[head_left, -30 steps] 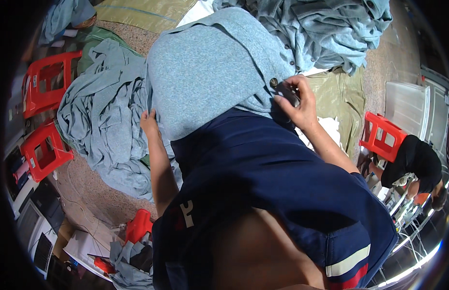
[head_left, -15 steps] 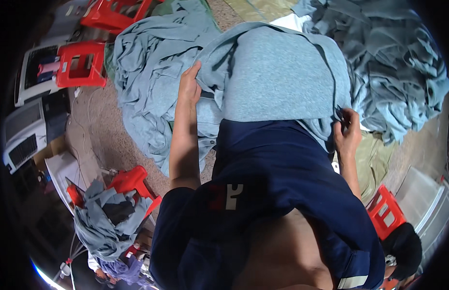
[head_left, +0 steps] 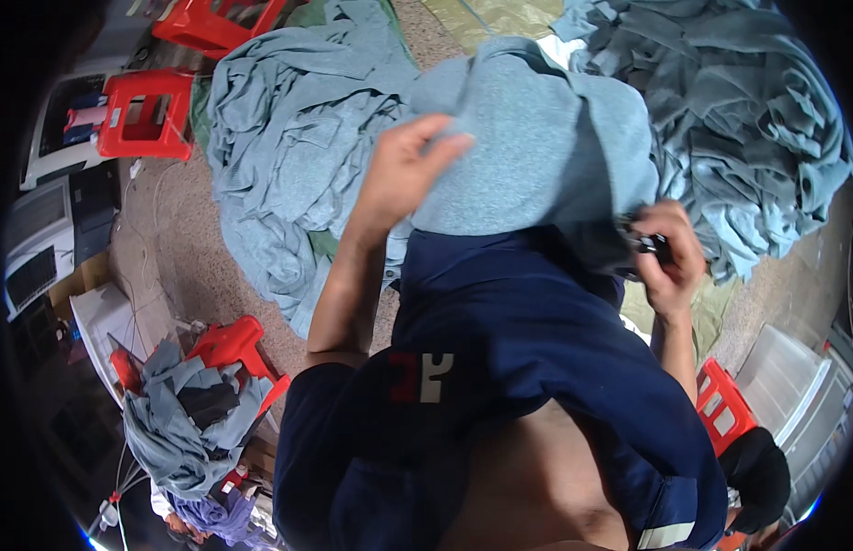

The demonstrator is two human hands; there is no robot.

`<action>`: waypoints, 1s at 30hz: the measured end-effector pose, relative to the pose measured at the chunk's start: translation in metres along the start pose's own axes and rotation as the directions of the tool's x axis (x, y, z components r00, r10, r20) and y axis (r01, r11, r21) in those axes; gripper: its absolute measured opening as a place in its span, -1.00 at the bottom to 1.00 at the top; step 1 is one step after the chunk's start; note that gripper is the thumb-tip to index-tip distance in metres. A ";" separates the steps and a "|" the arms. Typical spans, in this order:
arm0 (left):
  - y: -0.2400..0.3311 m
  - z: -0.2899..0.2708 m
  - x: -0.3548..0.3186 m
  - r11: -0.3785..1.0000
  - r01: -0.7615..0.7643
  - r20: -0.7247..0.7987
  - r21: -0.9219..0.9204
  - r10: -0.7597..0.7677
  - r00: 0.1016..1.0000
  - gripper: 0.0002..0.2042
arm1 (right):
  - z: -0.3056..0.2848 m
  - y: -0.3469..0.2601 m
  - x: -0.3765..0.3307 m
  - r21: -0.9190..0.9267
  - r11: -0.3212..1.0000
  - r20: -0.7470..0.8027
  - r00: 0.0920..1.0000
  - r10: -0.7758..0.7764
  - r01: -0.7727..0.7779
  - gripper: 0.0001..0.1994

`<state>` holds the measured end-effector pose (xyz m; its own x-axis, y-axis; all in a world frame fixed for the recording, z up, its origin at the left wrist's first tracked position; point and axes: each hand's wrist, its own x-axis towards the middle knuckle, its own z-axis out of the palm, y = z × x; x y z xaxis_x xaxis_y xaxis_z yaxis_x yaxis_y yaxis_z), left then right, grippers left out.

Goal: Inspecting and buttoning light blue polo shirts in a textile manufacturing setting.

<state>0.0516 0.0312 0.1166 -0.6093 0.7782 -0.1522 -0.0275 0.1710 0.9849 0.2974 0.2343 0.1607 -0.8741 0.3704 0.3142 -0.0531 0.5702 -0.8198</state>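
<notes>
the blue-grey knit garment [head_left: 536, 138] is draped over the lap, soft, light and limp, best taken at an edge or fold; its top is pinched by the left hand [head_left: 403, 174], while the right hand [head_left: 670, 253] is clenched on a small dark tool [head_left: 649, 243] at the hem; no labels or packages can be made out, only red stools [head_left: 137, 110]

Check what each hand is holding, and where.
Left hand grips the light blue garment at its left edge. Right hand pinches a small dark tool, kind unclear, against its right edge.
</notes>
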 end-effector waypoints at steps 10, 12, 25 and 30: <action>0.006 0.045 0.013 0.989 0.013 0.312 0.149 -0.059 0.948 -0.78 | 0.033 0.029 0.039 -0.308 0.948 0.445 0.869 0.217 -0.079 -0.75; 0.003 0.045 0.009 0.985 -0.014 0.317 0.174 -0.043 0.947 -0.78 | 0.027 0.022 0.037 -0.239 0.969 0.422 0.891 0.166 -0.067 -0.75; -0.011 0.021 -0.002 0.988 0.007 0.264 0.156 -0.049 0.963 -0.83 | 0.050 0.041 0.043 0.095 0.989 0.432 0.900 0.064 -0.116 -0.78; -0.007 0.023 -0.003 0.909 0.340 0.367 -0.241 -0.239 0.899 -0.80 | 0.050 0.027 0.043 -0.094 0.964 0.210 0.952 -0.223 0.247 -0.73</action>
<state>0.0720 0.0421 0.1081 -0.2506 0.8803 -0.4029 -0.4235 0.2746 0.8633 0.2337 0.2290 0.1280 -0.9214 0.0716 0.3820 -0.2218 0.7101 -0.6682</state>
